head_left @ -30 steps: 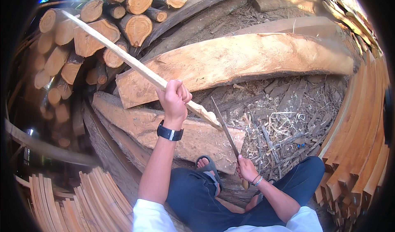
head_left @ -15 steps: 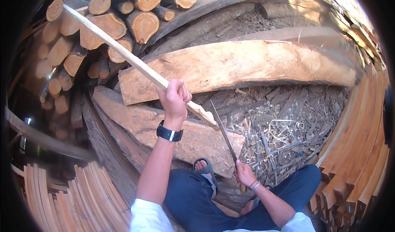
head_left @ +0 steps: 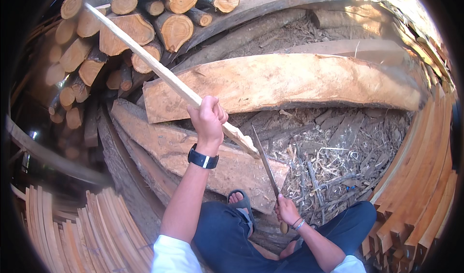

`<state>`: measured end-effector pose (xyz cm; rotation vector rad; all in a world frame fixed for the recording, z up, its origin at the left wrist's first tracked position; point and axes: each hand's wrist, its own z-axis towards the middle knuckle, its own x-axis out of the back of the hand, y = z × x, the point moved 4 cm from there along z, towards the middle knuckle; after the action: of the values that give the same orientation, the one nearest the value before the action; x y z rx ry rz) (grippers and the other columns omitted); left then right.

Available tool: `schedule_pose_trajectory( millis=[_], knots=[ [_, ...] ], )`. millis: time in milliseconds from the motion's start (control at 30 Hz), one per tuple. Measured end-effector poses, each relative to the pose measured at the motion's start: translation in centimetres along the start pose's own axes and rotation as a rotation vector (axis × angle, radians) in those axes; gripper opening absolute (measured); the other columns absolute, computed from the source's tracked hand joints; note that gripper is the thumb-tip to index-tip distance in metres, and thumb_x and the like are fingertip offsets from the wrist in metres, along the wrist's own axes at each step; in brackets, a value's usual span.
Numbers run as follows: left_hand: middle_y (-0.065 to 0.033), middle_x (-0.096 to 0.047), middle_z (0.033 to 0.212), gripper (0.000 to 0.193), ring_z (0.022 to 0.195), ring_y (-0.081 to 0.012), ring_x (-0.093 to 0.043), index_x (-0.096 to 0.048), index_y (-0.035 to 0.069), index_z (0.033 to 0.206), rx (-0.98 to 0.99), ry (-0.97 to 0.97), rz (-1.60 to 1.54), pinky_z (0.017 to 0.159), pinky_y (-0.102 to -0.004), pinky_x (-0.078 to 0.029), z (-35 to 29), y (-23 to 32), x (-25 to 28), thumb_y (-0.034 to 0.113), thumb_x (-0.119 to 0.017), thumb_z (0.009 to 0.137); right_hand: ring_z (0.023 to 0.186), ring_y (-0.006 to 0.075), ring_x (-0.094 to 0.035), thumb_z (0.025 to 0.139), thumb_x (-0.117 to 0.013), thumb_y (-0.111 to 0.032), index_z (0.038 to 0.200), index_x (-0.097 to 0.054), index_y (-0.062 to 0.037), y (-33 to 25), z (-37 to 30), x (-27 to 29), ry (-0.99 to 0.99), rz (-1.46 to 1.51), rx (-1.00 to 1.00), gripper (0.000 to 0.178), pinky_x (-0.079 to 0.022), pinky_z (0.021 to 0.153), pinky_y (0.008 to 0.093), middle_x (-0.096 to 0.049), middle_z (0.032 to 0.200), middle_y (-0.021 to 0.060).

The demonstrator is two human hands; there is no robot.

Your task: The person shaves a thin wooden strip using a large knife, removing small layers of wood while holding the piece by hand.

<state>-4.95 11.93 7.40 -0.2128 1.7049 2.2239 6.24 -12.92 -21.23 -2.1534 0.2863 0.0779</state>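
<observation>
My left hand (head_left: 209, 117) is closed around a long pale wooden stick (head_left: 145, 56). The stick slants from the log pile at the upper left down toward my right hand, and its lower end looks roughly chipped. My right hand (head_left: 287, 210) grips the handle of a long-bladed knife (head_left: 267, 165), whose blade points up and away. That blade lies right by the stick's lower tip; whether they touch I cannot tell. Beneath the stick's lower end lies a flat wooden slab (head_left: 241, 176), close in front of my sandalled foot (head_left: 238, 198).
A large curved slab (head_left: 285, 82) lies across the middle. Cut logs (head_left: 176, 31) are stacked at the far left. Sawn boards stand at the lower left (head_left: 108, 224) and lie in a stack on the right (head_left: 411, 176). Wood shavings (head_left: 333, 159) and bark cover the ground.
The view has shifted slightly, so the scene sits a little lower and to the right. Both hands keep their holds, and the stick and knife have barely moved relative to each other.
</observation>
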Motion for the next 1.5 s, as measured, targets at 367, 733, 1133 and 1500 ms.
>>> schedule_pose_trajectory(
  millis=[367,733,1133,1500],
  knots=[
    [0.0026,-0.03,0.043,0.035,0.035,-0.007,-0.026,-0.033,0.008,0.048,-0.017,0.004,-0.034,0.036,-0.0254,-0.022,-0.1,0.0,-1.1,0.004,-0.045,0.08,0.037,0.0133,-0.043,0.099,-0.029,-0.048,0.072,-0.044,-0.0039,-0.8,-0.1,0.6,0.065,0.043,0.04,0.054,-0.038,0.035,0.029,-0.042,0.051,0.0028],
    [0.0008,-0.027,0.042,0.039,0.036,-0.0088,-0.021,-0.028,0.011,0.048,-0.073,0.107,0.065,0.037,-0.0273,-0.02,-0.6,0.5,-1.0,0.007,-0.044,0.083,0.037,0.0128,-0.043,0.1,-0.03,-0.045,0.068,-0.044,-0.0038,0.6,0.1,0.3,0.036,0.002,-0.023,0.054,-0.038,0.035,0.0292,-0.042,0.05,0.0032],
    [0.0014,-0.028,0.042,0.038,0.036,-0.0084,-0.023,-0.028,0.01,0.048,-0.097,0.133,0.077,0.038,-0.0273,-0.019,-1.5,0.6,-1.0,0.006,-0.045,0.082,0.036,0.0132,-0.044,0.1,-0.029,-0.046,0.069,-0.045,-0.003,1.5,0.0,-0.3,0.041,-0.046,0.029,0.055,-0.039,0.035,0.0287,-0.044,0.05,0.0041],
    [0.002,-0.033,0.044,0.034,0.035,-0.0072,-0.029,-0.034,0.009,0.049,-0.088,0.195,-0.003,0.035,-0.0256,-0.023,-1.0,0.6,0.5,0.006,-0.048,0.08,0.037,0.014,-0.044,0.099,-0.03,-0.047,0.068,-0.045,-0.0028,2.1,-0.6,-0.7,0.02,-0.08,-0.014,0.057,-0.039,0.035,0.0297,-0.044,0.051,0.0047]
  ],
)
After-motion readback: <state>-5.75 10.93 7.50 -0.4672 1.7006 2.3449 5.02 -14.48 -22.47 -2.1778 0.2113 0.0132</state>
